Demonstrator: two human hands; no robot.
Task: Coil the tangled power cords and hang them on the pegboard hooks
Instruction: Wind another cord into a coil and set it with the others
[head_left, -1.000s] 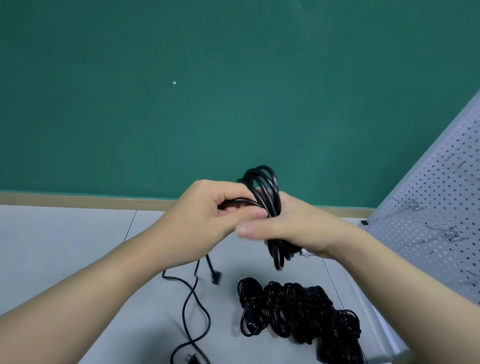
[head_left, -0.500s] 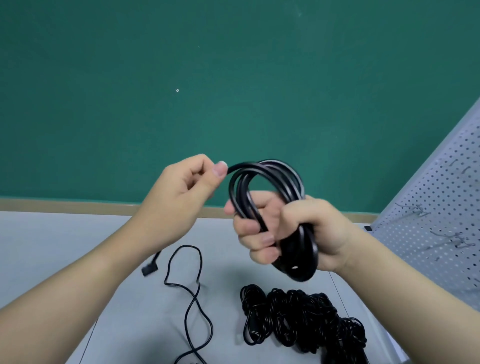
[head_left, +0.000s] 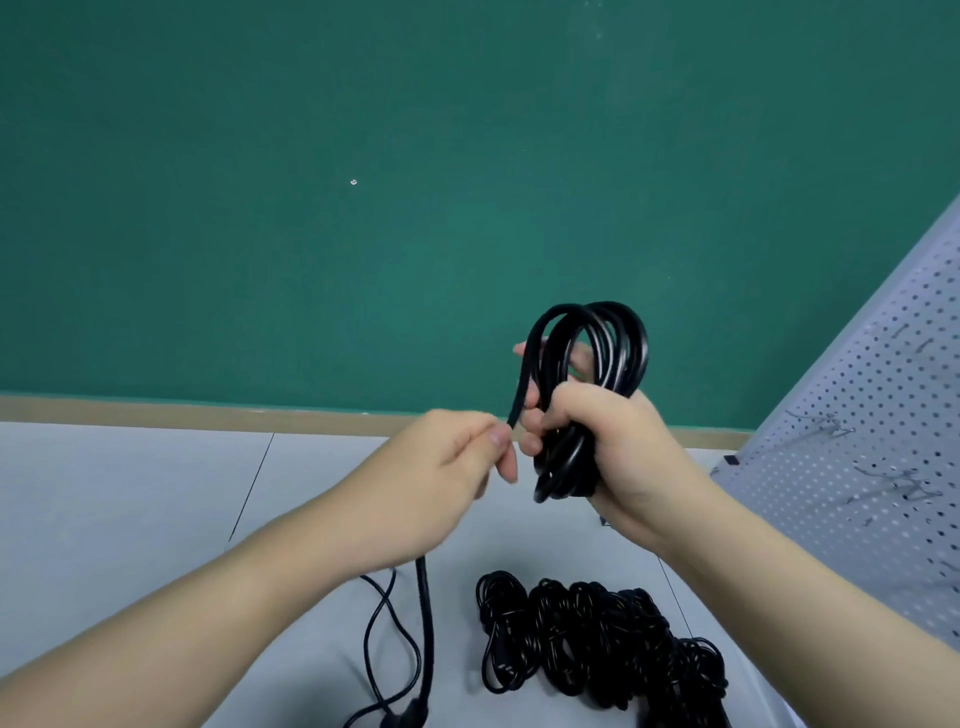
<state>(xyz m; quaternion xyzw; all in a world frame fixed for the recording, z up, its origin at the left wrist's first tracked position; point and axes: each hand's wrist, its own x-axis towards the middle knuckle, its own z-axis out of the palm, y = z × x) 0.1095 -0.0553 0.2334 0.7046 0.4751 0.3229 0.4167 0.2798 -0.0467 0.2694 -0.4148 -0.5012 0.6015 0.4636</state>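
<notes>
Fingers of right hand (head_left: 613, 447) clench coiled cord (head_left: 592, 364); left hand (head_left: 441, 467) fingers pinch its loose strand.

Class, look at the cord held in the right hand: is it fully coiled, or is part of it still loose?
Partly coiled. The right hand grips several loops of the cord, while the left hand pinches a loose strand.
</notes>
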